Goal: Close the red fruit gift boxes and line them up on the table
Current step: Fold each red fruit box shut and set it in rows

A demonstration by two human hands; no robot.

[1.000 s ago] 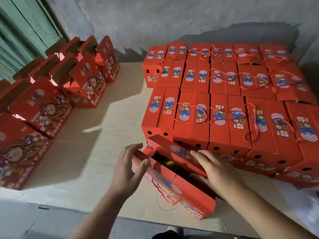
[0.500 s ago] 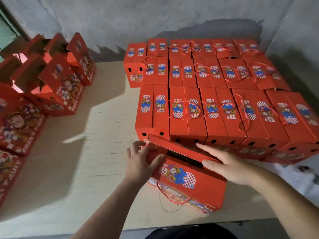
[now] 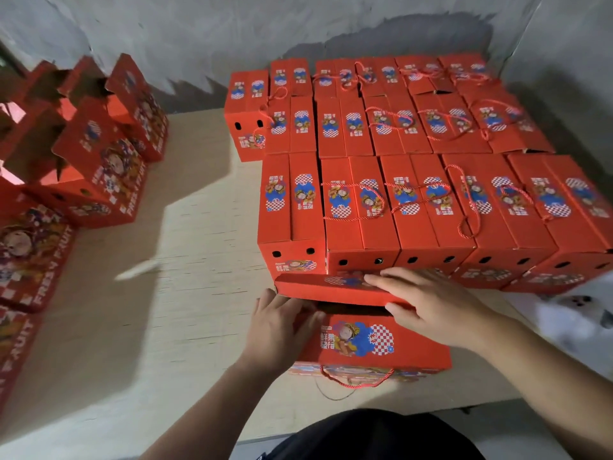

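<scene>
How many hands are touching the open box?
2. The left hand holds the left end of the open box; the right hand lies flat on its far flap. None looks hidden.

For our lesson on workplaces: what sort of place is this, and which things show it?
Probably a small packing room: closed red gift boxes in rows on a plain wooden table, open boxes waiting at the left, against a rough, patchy wall.

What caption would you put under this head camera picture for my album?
Two hands, left hand and right hand, fold the flaps of a red gift box shut beside rows of closed boxes.
</scene>
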